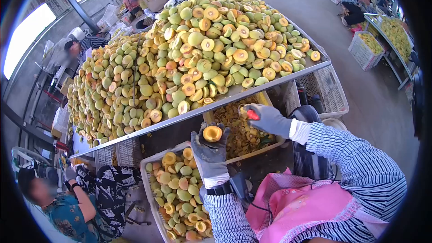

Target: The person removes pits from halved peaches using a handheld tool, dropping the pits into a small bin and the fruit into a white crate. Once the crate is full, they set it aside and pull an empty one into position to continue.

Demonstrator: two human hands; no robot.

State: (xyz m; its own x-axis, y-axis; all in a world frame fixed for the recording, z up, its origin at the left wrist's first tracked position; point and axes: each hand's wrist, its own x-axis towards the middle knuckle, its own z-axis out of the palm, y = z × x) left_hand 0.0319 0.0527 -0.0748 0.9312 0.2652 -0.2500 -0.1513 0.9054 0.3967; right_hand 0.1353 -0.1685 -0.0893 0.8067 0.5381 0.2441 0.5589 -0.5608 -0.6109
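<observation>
My left hand (210,155), in a grey glove, cups a hollowed yellow peach half (212,133), cut side up, with the fingers curled round it. My right hand (270,120), also gloved in grey, is closed on a small tool with a red handle (253,114); its working end is blurred and I cannot make it out. The right hand is held over a crate of pits and scraps (240,130), a little to the right of the left hand. Below the left hand stands a white crate of hollowed peach halves (148,177).
A metal-edged table (198,112) heaped with cut peaches (216,45) spans the space ahead. A white basket (330,90) with dark bottles stands at the right. A co-worker (67,211) sits at the lower left; other people work behind the heap and at the far right.
</observation>
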